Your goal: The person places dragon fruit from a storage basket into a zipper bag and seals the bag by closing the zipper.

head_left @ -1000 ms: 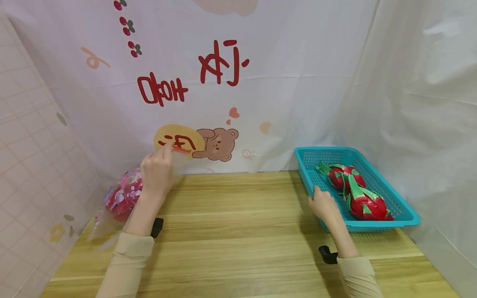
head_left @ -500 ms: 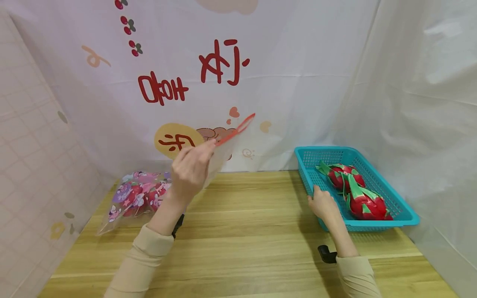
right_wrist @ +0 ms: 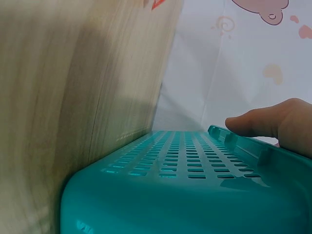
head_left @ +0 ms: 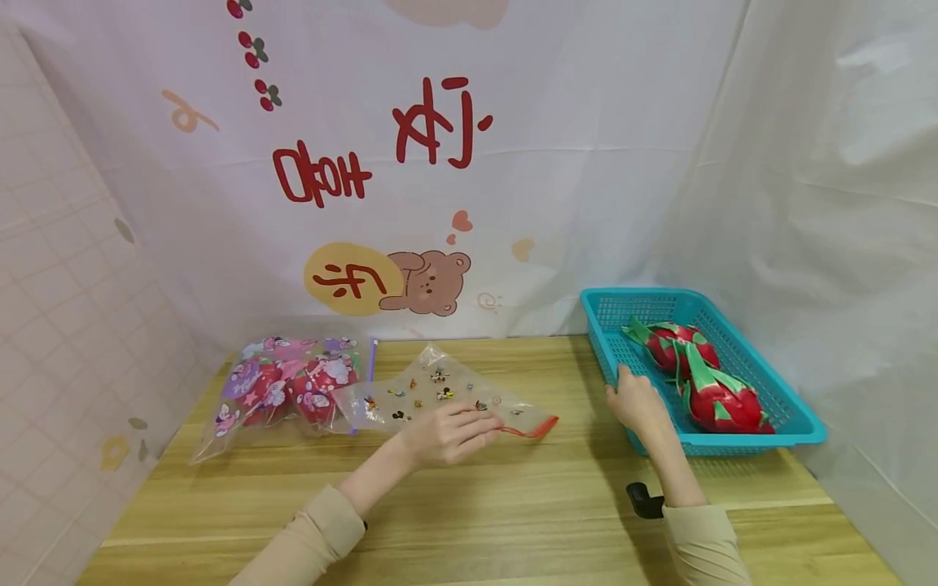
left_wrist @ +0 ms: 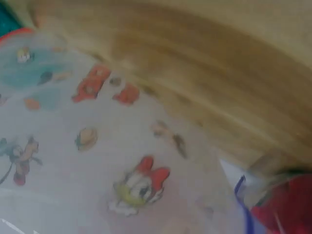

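My left hand [head_left: 450,435] pinches the red-edged opening of a clear plastic zip bag [head_left: 425,382] printed with small cartoon figures. The bag lies over the middle of the table, its red strip [head_left: 538,427] sticking out past my fingers. In the left wrist view the same bag [left_wrist: 58,165] fills most of the picture, blurred. My right hand [head_left: 637,400] grips the left rim of a teal plastic basket [head_left: 795,411], with the thumb [right_wrist: 248,124] on the rim in the right wrist view. Two red dragon fruits [head_left: 725,403] with green leaves lie in the basket.
A second printed zip bag [head_left: 282,354] with a purple edge lies at the left of the wooden table [head_left: 469,521], red items inside. It sits right beside the red-edged bag. A white printed curtain [head_left: 557,187] hangs behind the table.
My left hand has swung the red-edged bag from the left side rightward and down onto the table, uncovering the purple-edged bag. My right hand has stayed on the basket rim.
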Demonstrator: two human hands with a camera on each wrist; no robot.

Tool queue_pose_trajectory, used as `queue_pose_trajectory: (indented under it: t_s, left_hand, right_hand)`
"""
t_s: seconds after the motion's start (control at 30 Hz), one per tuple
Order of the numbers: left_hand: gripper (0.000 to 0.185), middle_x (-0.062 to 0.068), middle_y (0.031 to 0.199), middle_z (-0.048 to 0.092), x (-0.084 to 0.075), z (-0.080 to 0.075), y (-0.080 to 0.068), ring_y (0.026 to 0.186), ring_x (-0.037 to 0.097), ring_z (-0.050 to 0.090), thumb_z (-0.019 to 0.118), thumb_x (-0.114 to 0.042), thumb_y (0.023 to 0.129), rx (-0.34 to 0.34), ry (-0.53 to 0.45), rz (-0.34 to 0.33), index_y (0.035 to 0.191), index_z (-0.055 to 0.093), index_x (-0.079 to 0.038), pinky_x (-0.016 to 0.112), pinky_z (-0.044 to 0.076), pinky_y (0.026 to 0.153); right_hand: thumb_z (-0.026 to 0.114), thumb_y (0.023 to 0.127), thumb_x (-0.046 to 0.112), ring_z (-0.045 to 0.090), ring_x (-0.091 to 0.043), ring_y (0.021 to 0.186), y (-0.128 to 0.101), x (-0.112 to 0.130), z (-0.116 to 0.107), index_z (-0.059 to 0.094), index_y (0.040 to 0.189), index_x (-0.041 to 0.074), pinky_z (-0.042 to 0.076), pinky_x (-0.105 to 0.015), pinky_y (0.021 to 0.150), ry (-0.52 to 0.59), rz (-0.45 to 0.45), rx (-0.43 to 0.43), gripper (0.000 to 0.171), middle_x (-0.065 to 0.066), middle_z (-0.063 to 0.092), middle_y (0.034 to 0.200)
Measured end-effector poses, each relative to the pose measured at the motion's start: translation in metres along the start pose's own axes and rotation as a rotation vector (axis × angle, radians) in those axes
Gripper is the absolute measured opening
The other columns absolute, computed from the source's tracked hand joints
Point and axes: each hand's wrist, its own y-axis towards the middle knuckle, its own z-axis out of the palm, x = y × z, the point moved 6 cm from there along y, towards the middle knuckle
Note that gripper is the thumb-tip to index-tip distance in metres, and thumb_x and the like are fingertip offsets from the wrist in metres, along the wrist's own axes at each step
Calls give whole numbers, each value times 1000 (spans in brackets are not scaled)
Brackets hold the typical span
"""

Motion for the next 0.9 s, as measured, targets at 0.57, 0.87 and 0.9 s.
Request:
queue_pose_trajectory:
  t_s: [0.57, 0.87, 0.9]
  left_hand:
    - [30, -3, 94, 73, -29, 13, -30, 88, 9, 69, 33, -8, 100, 237, -112, -35, 88, 60, -13, 24, 54, 82]
    - [21, -7, 85, 69, -25, 20, -62, 74, 9, 63, 71, -35, 80, 737, -204, -379, 87, 60, -18, 23, 49, 67]
    - [24, -6, 84, 68, -26, 21, -64, 73, 9, 62, 72, -38, 79, 783, -230, -416, 86, 60, -18, 23, 49, 66]
  right_hand:
    - [47, 96, 16, 61, -51, 94, 0, 0, 2, 30, 138, -16, 53, -51, 68, 2, -4, -1, 56, -42, 52, 119]
    - [47, 96, 16, 61, -50, 93, 0, -1, 1, 30, 138, -16, 53, -50, 67, 4, -3, -4, 55, -42, 53, 118]
    - [47, 96, 16, 60, -51, 94, 0, -1, 1, 30, 137, -16, 53, -51, 68, 2, -5, -6, 55, -42, 53, 118]
